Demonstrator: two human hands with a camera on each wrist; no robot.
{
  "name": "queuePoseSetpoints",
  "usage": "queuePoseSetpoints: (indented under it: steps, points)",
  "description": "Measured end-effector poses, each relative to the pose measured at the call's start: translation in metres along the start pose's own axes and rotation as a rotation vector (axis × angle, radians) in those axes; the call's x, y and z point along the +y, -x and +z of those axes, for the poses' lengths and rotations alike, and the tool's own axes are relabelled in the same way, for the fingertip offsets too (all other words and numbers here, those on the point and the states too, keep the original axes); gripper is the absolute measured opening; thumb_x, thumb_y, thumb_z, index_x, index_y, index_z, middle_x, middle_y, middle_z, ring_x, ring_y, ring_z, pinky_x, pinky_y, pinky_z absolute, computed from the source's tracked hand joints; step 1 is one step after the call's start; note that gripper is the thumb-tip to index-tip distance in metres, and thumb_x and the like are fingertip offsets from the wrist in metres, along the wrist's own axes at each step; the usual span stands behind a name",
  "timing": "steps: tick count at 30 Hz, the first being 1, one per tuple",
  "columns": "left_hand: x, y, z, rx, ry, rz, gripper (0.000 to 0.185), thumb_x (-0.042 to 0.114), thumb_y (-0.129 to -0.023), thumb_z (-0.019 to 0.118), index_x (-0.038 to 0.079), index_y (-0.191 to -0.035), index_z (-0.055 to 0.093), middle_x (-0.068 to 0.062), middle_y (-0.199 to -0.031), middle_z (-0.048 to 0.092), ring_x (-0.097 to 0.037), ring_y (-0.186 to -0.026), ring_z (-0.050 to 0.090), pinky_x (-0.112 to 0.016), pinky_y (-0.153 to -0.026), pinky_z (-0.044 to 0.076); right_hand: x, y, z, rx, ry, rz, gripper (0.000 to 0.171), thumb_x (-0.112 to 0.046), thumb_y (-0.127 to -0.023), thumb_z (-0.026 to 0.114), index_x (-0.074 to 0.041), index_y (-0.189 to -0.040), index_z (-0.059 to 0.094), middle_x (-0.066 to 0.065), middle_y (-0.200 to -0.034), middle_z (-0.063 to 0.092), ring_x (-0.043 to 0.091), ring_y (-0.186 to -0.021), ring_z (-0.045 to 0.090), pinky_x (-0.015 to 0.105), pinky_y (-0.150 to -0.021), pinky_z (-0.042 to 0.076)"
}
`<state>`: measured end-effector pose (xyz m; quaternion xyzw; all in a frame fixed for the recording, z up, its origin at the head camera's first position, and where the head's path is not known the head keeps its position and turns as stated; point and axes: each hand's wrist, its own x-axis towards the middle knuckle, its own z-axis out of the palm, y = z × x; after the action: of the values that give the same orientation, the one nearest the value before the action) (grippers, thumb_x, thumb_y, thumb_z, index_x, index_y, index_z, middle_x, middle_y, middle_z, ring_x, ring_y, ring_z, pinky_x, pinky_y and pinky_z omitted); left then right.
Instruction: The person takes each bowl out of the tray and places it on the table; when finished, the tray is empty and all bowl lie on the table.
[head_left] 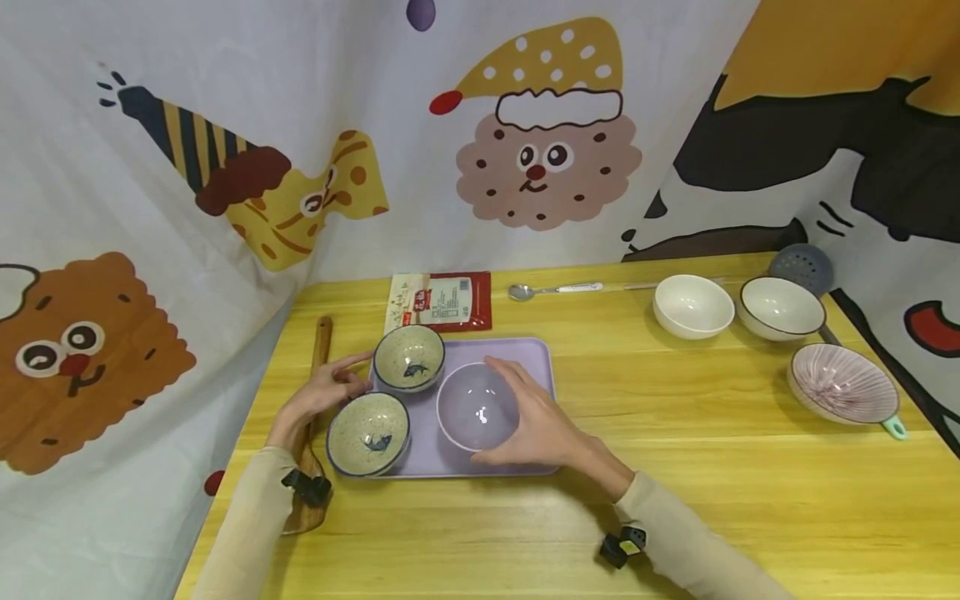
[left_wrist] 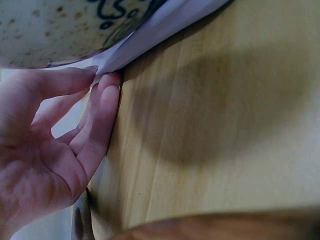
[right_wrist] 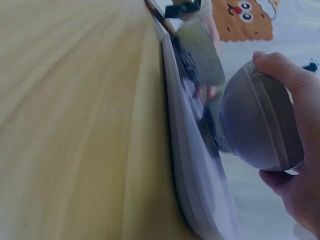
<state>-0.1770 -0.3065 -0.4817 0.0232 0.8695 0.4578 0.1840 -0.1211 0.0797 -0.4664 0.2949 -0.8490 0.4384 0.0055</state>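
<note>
My right hand (head_left: 536,421) holds a lavender bowl (head_left: 477,408) by opposite sides of its rim. In the right wrist view that bowl (right_wrist: 257,117) hangs above the lavender tray (right_wrist: 187,160), apart from it. Two speckled bowls with blue rims and a blue fish inside sit at the tray's left side: a rear bowl (head_left: 408,358) and a front bowl (head_left: 367,435). My left hand (head_left: 326,392) is at the tray's left edge, beside both. In the left wrist view, its thumb and fingertips pinch the tray rim (left_wrist: 145,37) just under a speckled bowl (left_wrist: 55,32).
A wooden spatula (head_left: 321,342) lies left of the tray, partly under my left arm. Behind stand a red-and-white packet (head_left: 442,300) and a spoon (head_left: 555,289). At right are a white bowl (head_left: 693,307), a dark-rimmed bowl (head_left: 782,308), a striped bowl (head_left: 843,383) and a grey skimmer (head_left: 802,267).
</note>
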Motion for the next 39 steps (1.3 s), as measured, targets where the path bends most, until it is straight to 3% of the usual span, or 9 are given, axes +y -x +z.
queuePoseSetpoints:
  steps: [8,23,30,39]
  points:
    - [-0.001,0.001,0.0,-0.002,0.0,0.02,0.069,0.014,-0.094,0.068,0.007,-0.156,0.039,-0.013,-0.094,0.07,-0.013,-0.08,0.061,-0.027,-0.07,0.05,0.018,0.005,-0.027,0.104,-0.003,0.048,0.13,-0.046,-0.053,0.098,-0.018,-0.159,0.029,0.009,-0.158,0.037,0.037,-0.135,0.05,0.062,-0.101,0.046]
    - [0.0,0.001,-0.001,-0.007,0.015,0.012,0.068,0.012,-0.094,0.067,0.007,-0.156,0.039,-0.011,-0.093,0.07,-0.014,-0.08,0.061,-0.027,-0.07,0.05,0.047,0.022,-0.063,0.256,0.01,0.091,0.127,-0.035,-0.054,0.101,-0.014,-0.158,0.032,0.016,-0.151,0.044,0.037,-0.129,0.051,0.065,-0.102,0.045]
    - [-0.001,-0.001,-0.002,-0.01,0.017,0.008,0.068,0.014,-0.094,0.068,0.008,-0.156,0.04,-0.013,-0.094,0.07,-0.014,-0.08,0.061,-0.027,-0.07,0.05,0.064,0.034,-0.083,0.31,0.04,0.172,0.124,-0.031,-0.055,0.101,-0.006,-0.156,0.033,0.021,-0.148,0.045,0.042,-0.128,0.049,0.067,-0.102,0.041]
    - [0.0,0.0,-0.002,-0.012,0.024,0.016,0.068,0.011,-0.094,0.067,0.007,-0.156,0.04,-0.008,-0.09,0.069,-0.014,-0.078,0.06,-0.027,-0.069,0.049,0.081,0.057,-0.107,0.381,0.05,0.303,0.123,-0.026,-0.06,0.099,-0.007,-0.159,0.029,0.027,-0.153,0.039,0.046,-0.132,0.043,0.069,-0.103,0.037]
